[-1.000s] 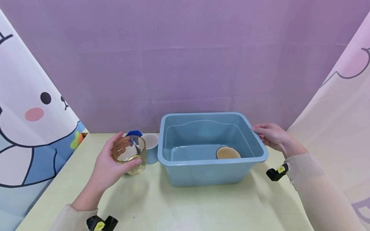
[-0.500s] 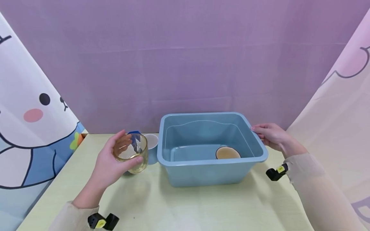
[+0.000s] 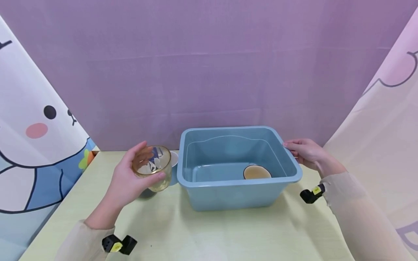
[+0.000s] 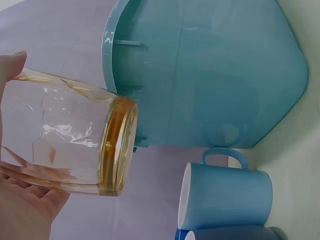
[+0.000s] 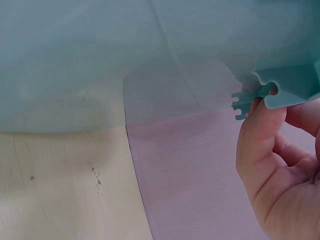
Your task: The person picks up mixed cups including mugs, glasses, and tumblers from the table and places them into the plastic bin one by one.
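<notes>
My left hand (image 3: 125,179) grips a clear amber-tinted drinking glass (image 3: 164,178), thumb on the near side and fingers round the far side. The glass is raised off the table, just left of a blue plastic basin (image 3: 228,195). In the left wrist view its thick base (image 4: 117,147) points toward the basin's side. My right hand (image 3: 305,155) pinches the basin's right rim; the right wrist view shows fingers (image 5: 262,130) curled under the lip. Inside the basin lies a cup or bowl with a cream inside and dark rim (image 3: 257,172), partly hidden by the near wall.
A light blue mug (image 4: 227,195) stands left of the basin, mostly behind the glass in the head view. Beside it is a darker grey-blue cup (image 4: 230,233), with a bit of blue showing. A purple cloth (image 3: 209,72) hangs behind the pale table (image 3: 209,235).
My left hand has lifted the glass slightly and moved it right toward the basin, now covering more of the light blue mug. The right hand stays on the rim.
</notes>
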Motion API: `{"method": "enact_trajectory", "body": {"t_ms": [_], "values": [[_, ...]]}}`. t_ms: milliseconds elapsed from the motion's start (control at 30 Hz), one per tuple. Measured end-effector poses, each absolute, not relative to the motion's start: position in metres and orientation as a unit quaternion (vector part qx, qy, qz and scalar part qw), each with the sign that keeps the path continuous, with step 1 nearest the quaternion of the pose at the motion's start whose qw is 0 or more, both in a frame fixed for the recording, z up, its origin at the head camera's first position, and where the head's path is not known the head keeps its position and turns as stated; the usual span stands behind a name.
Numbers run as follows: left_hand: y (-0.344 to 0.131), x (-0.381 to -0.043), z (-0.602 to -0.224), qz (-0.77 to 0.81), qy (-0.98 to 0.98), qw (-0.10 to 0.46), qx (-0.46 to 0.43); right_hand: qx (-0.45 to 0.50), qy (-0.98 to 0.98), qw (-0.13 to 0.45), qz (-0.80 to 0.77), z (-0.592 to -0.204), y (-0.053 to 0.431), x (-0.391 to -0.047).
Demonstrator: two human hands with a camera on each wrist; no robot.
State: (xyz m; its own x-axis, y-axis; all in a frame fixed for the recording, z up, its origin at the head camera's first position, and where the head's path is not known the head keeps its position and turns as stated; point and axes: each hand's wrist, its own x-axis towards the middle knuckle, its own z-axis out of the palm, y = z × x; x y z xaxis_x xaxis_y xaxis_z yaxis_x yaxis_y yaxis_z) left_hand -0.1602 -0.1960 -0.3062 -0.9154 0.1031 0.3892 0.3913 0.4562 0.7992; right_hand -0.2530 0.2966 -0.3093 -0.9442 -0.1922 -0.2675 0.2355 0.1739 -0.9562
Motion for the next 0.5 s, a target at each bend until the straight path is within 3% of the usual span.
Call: {"method": "enact_trajectory", "body": {"t_ms": [500], "values": [[-0.1891,-0.1620,-0.2956,-0.495,-0.841,0.146,-0.160,0.011,0.745,0.167,-0.646,-0.3106,0.2939,-0.2545]]}}
